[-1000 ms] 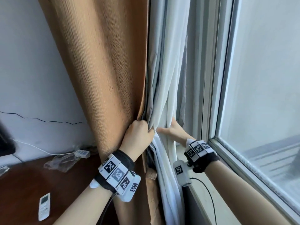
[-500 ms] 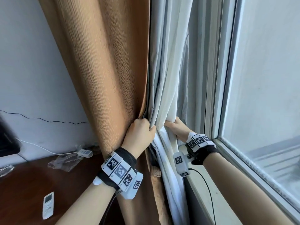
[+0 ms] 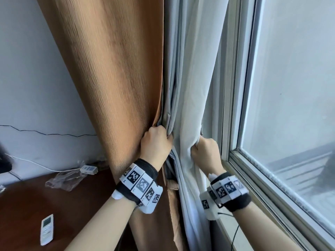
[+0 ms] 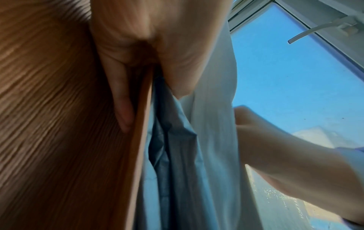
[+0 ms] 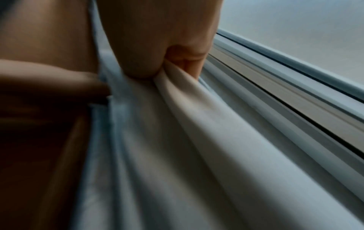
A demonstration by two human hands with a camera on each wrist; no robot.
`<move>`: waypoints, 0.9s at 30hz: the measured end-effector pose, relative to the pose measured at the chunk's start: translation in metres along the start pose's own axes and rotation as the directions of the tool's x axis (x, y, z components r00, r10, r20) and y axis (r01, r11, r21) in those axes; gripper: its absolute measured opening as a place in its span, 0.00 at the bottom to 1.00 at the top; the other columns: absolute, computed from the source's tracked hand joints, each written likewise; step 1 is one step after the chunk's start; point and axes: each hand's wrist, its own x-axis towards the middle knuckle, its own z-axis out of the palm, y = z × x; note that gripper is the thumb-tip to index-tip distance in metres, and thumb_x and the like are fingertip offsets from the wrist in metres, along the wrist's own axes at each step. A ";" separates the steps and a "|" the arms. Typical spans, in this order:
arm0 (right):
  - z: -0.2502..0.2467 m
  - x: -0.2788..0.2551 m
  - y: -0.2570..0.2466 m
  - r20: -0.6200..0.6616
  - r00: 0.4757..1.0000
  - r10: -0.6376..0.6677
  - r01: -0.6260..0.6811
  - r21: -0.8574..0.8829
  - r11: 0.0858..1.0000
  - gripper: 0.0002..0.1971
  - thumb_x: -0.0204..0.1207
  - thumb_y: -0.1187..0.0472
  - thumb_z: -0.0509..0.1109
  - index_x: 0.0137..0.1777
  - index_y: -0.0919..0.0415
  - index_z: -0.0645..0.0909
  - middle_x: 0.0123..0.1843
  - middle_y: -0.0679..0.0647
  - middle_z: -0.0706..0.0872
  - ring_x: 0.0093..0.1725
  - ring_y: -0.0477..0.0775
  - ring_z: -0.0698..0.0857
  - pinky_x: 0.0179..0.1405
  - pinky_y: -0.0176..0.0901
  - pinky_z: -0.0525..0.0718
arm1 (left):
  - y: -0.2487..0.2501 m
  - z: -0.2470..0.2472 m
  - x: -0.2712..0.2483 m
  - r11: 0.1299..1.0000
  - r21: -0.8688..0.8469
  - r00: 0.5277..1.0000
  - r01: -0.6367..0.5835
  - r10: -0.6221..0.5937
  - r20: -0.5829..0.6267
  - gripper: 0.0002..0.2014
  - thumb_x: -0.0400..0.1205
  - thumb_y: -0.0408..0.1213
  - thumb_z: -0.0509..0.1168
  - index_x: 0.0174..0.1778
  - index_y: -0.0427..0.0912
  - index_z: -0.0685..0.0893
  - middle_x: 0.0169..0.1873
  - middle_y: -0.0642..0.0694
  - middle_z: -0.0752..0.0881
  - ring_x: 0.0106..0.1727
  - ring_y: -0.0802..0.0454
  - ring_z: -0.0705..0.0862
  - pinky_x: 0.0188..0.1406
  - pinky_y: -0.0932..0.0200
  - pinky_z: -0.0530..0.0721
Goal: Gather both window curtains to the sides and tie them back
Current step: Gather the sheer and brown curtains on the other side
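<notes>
At 9 o'clock of the window [image 3: 290, 87], left hand [image 3: 155, 142] has its fingers clamped on the tan curtain [image 3: 117, 69], right hand [image 3: 206, 151] bunching the liner [image 3: 192, 87]. I'd sweep every loose fold into one bundle toward 9 o'clock before going for a tie.

The left hand [image 4: 149, 51] at twelve o'clock grips the ribbed orange-brown fabric curtain [image 4: 55, 124] and pale grey-white sheer curtain [image 4: 212, 140]. At four o'clock, the right hand [image 4: 262, 140] touches the sheer, blue sky behind.

Both hands are raised side by side, left hand [image 3: 156, 144] and right hand [image 3: 205, 152] each fisted, forearms angled upward.
</notes>
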 end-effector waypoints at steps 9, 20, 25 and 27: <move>0.006 -0.029 -0.046 -0.025 0.995 -0.100 0.089 -0.280 0.956 0.21 0.47 0.75 0.78 0.45 0.70 0.86 0.16 0.52 0.72 0.11 0.56 0.71 0.17 0.34 0.58 | -0.012 0.006 0.004 0.954 -0.299 0.972 0.009 0.062 0.227 0.09 0.77 0.37 0.67 0.46 0.34 0.85 0.42 0.39 0.89 0.46 0.42 0.87 0.46 0.46 0.87; 0.008 -0.027 -0.049 0.223 0.957 -0.185 0.212 -0.105 0.972 0.24 0.64 0.76 0.65 0.64 0.73 0.77 0.50 0.65 0.88 0.26 0.63 0.81 0.28 0.37 0.59 | -0.013 -0.004 -0.008 0.980 -0.197 0.997 0.022 -0.008 0.072 0.30 0.73 0.64 0.67 0.42 0.34 0.85 0.42 0.32 0.88 0.54 0.38 0.84 0.45 0.59 0.80; -0.003 -0.030 -0.040 0.401 0.860 -0.315 0.207 0.289 0.935 0.35 0.74 0.68 0.61 0.84 0.58 0.61 0.74 0.51 0.78 0.44 0.55 0.78 0.43 0.29 0.71 | -0.022 -0.004 0.005 0.978 -0.206 0.997 0.038 -0.025 0.069 0.11 0.80 0.45 0.61 0.38 0.42 0.79 0.31 0.45 0.79 0.35 0.44 0.79 0.33 0.61 0.78; -0.006 -0.024 -0.031 0.279 0.933 -0.226 0.135 0.312 0.940 0.20 0.81 0.58 0.64 0.73 0.51 0.78 0.52 0.49 0.90 0.38 0.50 0.86 0.45 0.43 0.84 | -0.029 -0.003 0.008 0.973 -0.212 0.992 0.089 -0.067 0.109 0.13 0.77 0.49 0.59 0.40 0.43 0.79 0.33 0.47 0.80 0.39 0.42 0.81 0.32 0.65 0.73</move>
